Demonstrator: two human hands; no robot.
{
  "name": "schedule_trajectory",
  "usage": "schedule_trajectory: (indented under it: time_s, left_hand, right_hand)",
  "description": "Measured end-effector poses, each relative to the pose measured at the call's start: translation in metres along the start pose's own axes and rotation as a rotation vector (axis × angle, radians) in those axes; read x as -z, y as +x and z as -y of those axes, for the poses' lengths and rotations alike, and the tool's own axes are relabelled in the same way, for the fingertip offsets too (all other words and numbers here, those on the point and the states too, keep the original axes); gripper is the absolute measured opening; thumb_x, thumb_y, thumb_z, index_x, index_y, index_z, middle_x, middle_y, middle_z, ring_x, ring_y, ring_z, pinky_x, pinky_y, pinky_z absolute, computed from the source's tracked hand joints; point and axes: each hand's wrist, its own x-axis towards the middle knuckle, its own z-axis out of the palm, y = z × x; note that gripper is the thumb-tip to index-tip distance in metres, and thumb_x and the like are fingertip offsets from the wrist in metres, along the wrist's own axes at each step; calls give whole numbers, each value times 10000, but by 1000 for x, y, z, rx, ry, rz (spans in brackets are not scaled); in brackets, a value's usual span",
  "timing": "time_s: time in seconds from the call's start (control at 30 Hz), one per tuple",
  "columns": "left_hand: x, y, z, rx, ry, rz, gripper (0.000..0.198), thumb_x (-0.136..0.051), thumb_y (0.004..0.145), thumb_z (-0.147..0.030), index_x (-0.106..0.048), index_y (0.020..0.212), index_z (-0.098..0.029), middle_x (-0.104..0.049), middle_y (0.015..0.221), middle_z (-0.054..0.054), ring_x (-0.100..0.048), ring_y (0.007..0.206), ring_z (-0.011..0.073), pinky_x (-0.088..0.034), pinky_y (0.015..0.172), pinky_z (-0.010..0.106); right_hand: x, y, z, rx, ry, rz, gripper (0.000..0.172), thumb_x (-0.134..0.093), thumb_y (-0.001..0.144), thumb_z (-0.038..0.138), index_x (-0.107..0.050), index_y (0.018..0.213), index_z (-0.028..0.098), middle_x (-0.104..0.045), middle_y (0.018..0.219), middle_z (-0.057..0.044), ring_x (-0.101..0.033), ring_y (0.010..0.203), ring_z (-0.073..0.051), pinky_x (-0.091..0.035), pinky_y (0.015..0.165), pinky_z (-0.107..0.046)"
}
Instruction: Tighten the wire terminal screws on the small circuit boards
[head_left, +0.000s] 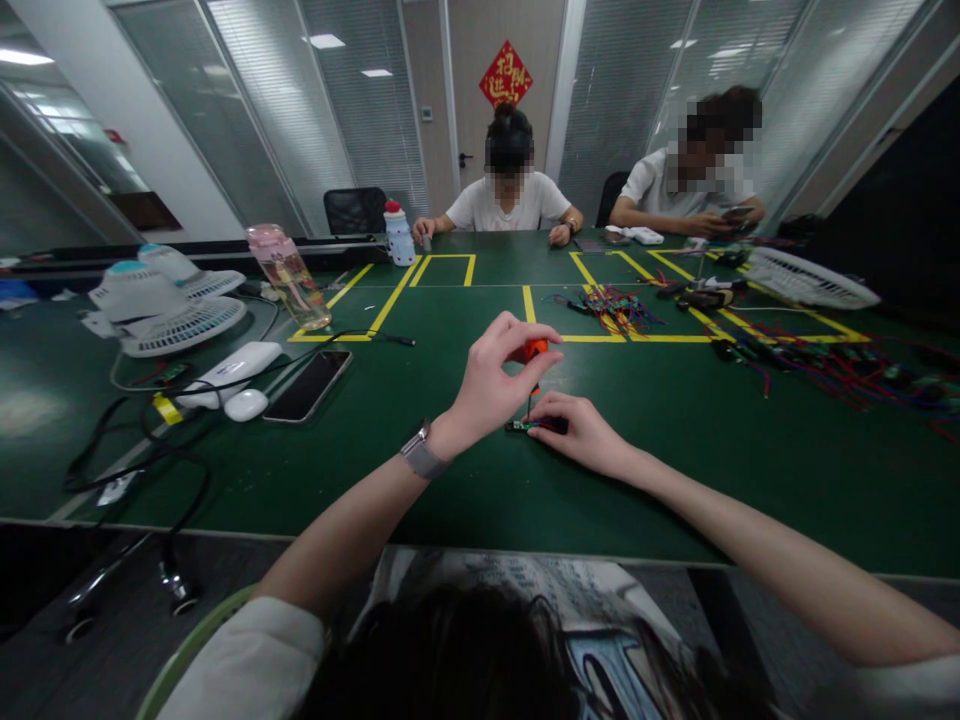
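Left hand [499, 370] grips orange screwdriver [537, 348] above circuit board [517, 427], held by right hand [589, 432].

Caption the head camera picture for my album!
Left hand holds an orange-handled tool over a circuit board held by right hand.

The left hand [495, 368] grips an orange-handled screwdriver [536, 348], its shaft pointing to six o'clock, above a small circuit board [517, 426] held by the right hand [583, 432] on the worktop [480, 510]. From there, a phone [309, 387] lies at nine o'clock, tangled wires [616, 310] near one.
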Motion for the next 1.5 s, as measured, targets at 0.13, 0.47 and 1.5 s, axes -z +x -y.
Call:
schedule_trajectory:
  time_s: [0.13, 0.47, 1.5]
  left_hand:
    - [2, -1, -3, -78, 152, -27, 128, -660, 856, -294, -683, 943, -203, -527, 806, 1, -532, 719, 106, -496, 666, 227]
    - [3, 0, -3, 47, -117, 41, 198, -525, 937, -240, -667, 1066, -192, -623, 965, 51, -633, 810, 115, -539, 686, 221]
    - [3, 0, -3, 78, -186, 47, 260, -452, 968, -236, -640, 1144, -201, -645, 1084, 68, -653, 916, 137, -545, 789, 268]
  right_hand:
    - [2, 1, -1, 5, 10, 9, 99, -665, 806, 164, -731, 879, 176, -677, 871, -60, -641, 802, -186, -522, 772, -339]
    - [4, -1, -5, 9, -34, 14, 97, -684, 815, 206, -745, 882, 170, -674, 853, -60, -640, 783, -184, -517, 757, -326]
    - [0, -4, 2, 7, -12, 10, 139, -645, 834, 208, -748, 924, 182, -668, 854, -58, -642, 772, -182, -524, 734, -325]
